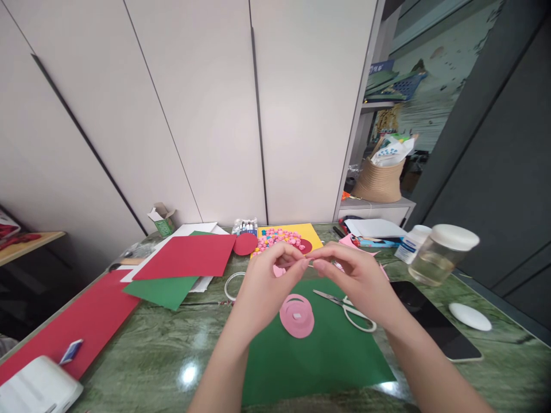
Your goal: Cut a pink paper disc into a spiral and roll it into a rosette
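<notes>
My left hand (275,281) and my right hand (355,278) are raised over the green paper sheet (318,367), fingertips nearly meeting. Both pinch a thin pink paper strip (308,260), mostly covered by the fingers. Below them, a pink paper disc (297,327) lies on the sheet, with a small white square on it and a curved slot near its top edge. White-handled scissors (355,312) rest beneath my right hand, blades pointing left. A white ring-shaped roll (232,287) sits left of my left hand, partly hidden by it.
Red paper (185,256) tops a pile at the left. Colourful small pieces (279,236) lie on a yellow sheet (312,230) at the back. At right are a black tablet (430,321), a lidded jar (439,258), a white bottle (412,244) and a white oval object (470,316).
</notes>
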A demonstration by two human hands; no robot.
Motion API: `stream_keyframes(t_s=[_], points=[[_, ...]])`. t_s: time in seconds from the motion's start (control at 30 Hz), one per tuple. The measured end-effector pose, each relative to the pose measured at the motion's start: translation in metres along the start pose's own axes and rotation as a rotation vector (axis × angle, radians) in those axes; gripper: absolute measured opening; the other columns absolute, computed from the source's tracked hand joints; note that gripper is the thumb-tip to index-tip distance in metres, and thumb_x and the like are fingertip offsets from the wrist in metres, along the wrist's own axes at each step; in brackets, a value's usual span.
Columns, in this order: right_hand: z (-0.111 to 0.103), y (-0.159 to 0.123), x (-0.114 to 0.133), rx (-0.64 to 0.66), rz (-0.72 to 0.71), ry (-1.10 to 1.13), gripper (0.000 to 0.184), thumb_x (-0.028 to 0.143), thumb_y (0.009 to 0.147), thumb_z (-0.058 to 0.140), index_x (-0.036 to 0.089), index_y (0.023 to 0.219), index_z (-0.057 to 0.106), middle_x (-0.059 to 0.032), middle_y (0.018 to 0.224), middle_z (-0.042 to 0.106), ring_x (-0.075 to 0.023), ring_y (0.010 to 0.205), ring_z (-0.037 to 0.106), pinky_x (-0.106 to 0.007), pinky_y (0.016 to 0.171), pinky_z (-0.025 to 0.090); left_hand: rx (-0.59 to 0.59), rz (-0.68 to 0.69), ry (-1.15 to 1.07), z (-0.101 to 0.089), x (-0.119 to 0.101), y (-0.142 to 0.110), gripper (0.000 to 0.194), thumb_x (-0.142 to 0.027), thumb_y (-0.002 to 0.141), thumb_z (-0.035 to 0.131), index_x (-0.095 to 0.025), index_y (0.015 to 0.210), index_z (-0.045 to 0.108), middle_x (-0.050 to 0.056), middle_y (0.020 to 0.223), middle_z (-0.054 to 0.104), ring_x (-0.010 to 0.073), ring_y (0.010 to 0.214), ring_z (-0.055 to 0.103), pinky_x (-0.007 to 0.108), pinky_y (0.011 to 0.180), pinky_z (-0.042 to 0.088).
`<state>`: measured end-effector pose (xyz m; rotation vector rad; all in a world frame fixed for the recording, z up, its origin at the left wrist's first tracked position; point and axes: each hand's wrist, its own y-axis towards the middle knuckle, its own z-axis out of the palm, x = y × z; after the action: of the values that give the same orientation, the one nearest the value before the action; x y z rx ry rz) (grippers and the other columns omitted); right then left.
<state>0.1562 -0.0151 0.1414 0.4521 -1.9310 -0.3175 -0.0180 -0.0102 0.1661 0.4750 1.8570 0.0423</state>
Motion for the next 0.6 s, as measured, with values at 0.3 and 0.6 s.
stream_keyframes(t_s=[0.3, 0.6], points=[[-0.0003, 0.0008, 0.0023, -0.014, -0.046, -0.026, 0.018, 0.029, 0.09, 0.052, 0.023, 0.091, 0.069, -0.0031, 0.079, 0.064, -0.0149, 0.072, 0.059, -0.025, 0.061, 0.05, 0.0, 0.007, -0.001, -0.0005, 0.0021, 0.0, 0.01, -0.028, 0.084, 0.055, -0.02, 0.08, 0.059, -0.001, 0.077, 0.059, 0.0127, 0.073, 0.052, 0.026, 0.067, 0.041], [-0.0013, -0.0003, 0.0021, -0.032, -0.034, 0.01, 0.016, 0.034, 0.086, 0.058, 0.025, 0.091, 0.07, -0.0029, 0.082, 0.066, -0.0157, 0.073, 0.06, -0.025, 0.06, 0.05, -0.027, 0.01, 0.003, 0.0003, -0.0007, -0.0012, 0.012, -0.028, 0.084, 0.056, -0.019, 0.078, 0.059, -0.001, 0.075, 0.059, 0.012, 0.07, 0.052, 0.024, 0.064, 0.042]])
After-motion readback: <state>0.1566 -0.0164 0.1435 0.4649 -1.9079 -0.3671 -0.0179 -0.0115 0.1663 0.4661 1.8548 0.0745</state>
